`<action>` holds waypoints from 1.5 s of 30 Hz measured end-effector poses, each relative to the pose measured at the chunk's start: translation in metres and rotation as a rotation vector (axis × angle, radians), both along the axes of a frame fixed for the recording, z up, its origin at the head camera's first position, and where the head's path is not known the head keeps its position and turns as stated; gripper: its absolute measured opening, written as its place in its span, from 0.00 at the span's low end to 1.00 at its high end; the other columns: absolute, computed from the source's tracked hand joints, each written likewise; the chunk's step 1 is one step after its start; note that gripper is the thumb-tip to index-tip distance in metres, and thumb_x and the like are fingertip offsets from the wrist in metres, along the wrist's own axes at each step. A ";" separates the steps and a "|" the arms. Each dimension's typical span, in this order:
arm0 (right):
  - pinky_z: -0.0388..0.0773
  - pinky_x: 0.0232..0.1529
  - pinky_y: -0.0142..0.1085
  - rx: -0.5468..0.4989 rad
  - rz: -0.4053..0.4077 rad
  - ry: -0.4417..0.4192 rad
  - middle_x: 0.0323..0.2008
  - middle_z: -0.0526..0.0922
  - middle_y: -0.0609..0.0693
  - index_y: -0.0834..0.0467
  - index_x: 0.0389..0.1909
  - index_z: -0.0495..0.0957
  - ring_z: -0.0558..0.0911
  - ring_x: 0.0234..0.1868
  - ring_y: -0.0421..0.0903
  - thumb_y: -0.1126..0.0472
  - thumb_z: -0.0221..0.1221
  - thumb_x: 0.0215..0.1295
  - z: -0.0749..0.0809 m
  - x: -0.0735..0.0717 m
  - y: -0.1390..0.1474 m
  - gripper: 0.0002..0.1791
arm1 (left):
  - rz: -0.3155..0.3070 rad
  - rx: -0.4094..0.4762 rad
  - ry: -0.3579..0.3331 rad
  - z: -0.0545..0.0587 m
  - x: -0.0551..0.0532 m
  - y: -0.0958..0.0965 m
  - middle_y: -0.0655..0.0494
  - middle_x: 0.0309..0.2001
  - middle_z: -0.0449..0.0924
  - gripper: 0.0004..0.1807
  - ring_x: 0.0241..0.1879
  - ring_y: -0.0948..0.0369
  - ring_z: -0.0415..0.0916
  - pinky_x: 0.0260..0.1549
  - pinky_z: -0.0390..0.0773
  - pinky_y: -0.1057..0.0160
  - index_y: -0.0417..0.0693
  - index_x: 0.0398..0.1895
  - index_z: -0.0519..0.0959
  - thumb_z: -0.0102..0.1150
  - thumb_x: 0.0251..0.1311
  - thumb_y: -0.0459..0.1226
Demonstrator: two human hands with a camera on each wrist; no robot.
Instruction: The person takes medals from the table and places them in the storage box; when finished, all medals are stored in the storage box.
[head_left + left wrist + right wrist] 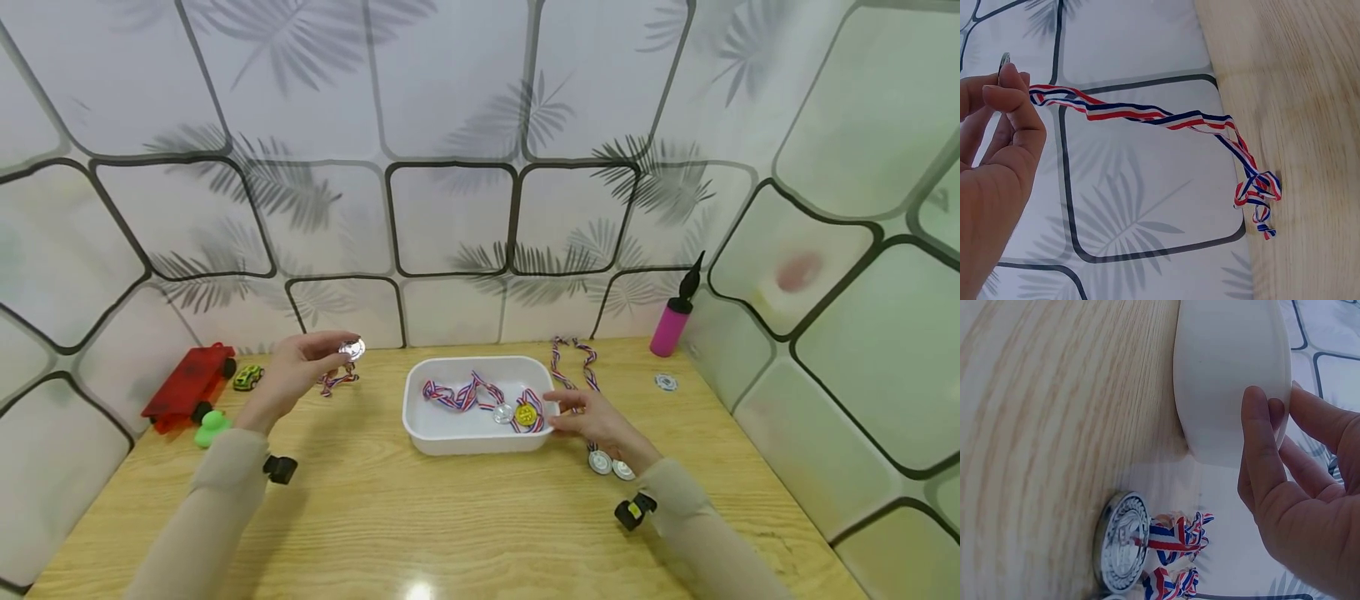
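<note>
My left hand pinches a silver medal between thumb and fingers, raised over the table's left half. From it hangs a red, white and blue ribbon, its knotted end down at the wood. The right hand grips the right rim of a white plastic tub, fingers along the outer wall in the right wrist view. Inside the tub lie a gold medal, another silver medal and their striped ribbons. Two silver medals lie on the table beneath the right forearm, ribbons stretching toward the back.
At the left stand a red toy vehicle, a small yellow-green toy car and a green rubber duck. A pink hand pump with a black nozzle and a round chip are at the back right. Patterned walls border the table.
</note>
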State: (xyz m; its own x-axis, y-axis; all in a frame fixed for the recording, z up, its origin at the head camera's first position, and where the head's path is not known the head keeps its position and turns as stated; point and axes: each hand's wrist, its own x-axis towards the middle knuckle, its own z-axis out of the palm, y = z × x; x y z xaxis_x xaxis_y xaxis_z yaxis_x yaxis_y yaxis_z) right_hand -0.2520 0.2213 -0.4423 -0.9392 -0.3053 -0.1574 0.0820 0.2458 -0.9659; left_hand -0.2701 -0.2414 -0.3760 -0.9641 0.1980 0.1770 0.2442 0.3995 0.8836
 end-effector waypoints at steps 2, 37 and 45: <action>0.83 0.49 0.44 0.012 -0.003 -0.003 0.44 0.71 0.62 0.73 0.64 0.67 0.79 0.38 0.43 0.72 0.62 0.62 0.000 0.000 0.000 0.29 | 0.001 -0.008 -0.013 0.002 0.000 0.002 0.52 0.44 0.82 0.22 0.34 0.65 0.76 0.34 0.80 0.64 0.48 0.61 0.77 0.61 0.66 0.43; 0.84 0.47 0.40 0.021 -0.003 0.011 0.42 0.73 0.57 0.72 0.65 0.67 0.78 0.37 0.42 0.71 0.61 0.63 0.000 0.004 -0.001 0.29 | 0.070 0.114 0.208 0.034 -0.029 0.049 0.62 0.33 0.82 0.21 0.27 0.65 0.68 0.17 0.62 0.68 0.50 0.63 0.76 0.57 0.68 0.38; 0.85 0.45 0.36 0.023 -0.014 0.001 0.42 0.73 0.57 0.72 0.65 0.67 0.78 0.37 0.42 0.71 0.61 0.63 0.001 0.004 -0.001 0.29 | 0.042 0.246 0.298 0.051 -0.032 0.056 0.61 0.29 0.82 0.20 0.25 0.68 0.69 0.21 0.67 0.73 0.38 0.61 0.76 0.57 0.66 0.31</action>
